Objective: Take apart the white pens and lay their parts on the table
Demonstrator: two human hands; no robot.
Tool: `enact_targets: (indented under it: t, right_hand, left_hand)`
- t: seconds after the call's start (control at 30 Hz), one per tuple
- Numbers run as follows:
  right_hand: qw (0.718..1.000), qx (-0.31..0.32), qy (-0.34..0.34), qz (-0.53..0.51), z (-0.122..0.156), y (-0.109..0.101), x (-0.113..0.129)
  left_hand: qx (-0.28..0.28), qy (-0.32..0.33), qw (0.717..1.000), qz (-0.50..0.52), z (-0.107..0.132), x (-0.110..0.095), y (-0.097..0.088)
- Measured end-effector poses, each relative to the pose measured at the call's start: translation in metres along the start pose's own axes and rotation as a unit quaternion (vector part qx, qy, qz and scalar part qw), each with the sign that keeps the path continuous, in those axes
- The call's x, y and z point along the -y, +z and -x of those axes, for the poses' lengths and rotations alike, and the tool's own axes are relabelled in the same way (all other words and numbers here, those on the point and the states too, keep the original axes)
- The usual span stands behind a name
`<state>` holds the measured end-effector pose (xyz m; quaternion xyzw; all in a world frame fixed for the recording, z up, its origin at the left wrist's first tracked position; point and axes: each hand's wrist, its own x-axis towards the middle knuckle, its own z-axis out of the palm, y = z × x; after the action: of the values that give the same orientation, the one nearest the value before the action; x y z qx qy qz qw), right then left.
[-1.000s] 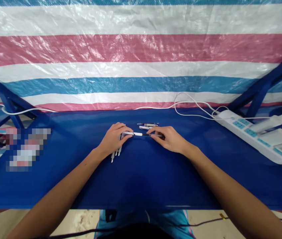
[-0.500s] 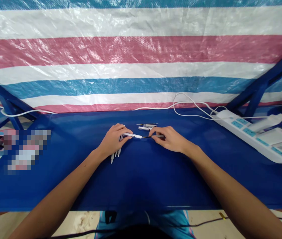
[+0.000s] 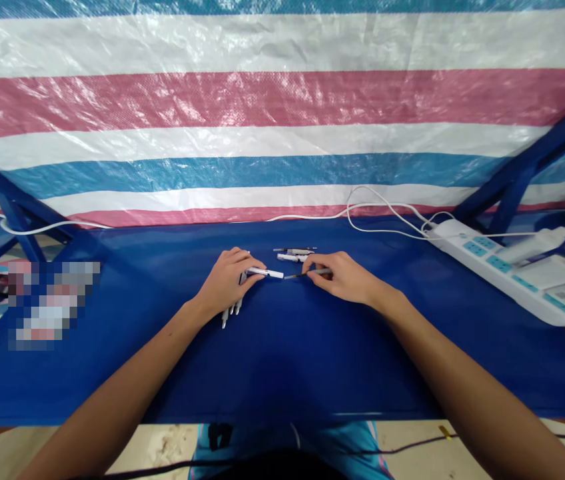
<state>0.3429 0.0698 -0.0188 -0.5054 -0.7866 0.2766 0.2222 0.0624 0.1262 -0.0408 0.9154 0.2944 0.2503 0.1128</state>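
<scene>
Pinched in the fingers of my left hand (image 3: 227,281) is a white pen barrel (image 3: 272,274), its open end facing right. My right hand (image 3: 345,279) grips a pen refill (image 3: 295,276) with a grey piece (image 3: 324,271) at its rear. The refill's thin tip points at the barrel's end, with a small gap between them. Several pens (image 3: 231,311) lie under and below my left hand, partly hidden by it. Just behind my right hand are a white pen part (image 3: 288,257) and a thin dark refill (image 3: 285,249).
A white power strip (image 3: 507,270) with plugs and adapters lies on the right of the blue table (image 3: 282,360). White cables (image 3: 387,206) run along the back edge. Blue frame bars (image 3: 512,190) rise at both sides before a striped plastic sheet (image 3: 282,100). A blurred-out item (image 3: 55,303) lies left.
My right hand has shifted slightly to the right. The refill's tip, earlier at the barrel's end, now sits a little apart from it. My left hand has stayed in place.
</scene>
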Motion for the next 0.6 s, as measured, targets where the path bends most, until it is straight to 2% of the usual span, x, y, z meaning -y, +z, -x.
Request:
enact_targets:
  t: [0.6]
  right_hand:
    - [1.000,0.007,0.021,0.017,0.0003,-0.0073,0.0000]
  left_hand:
    - [-0.037,0.048,0.998,-0.021,-0.0002,0.0008,-0.0001]
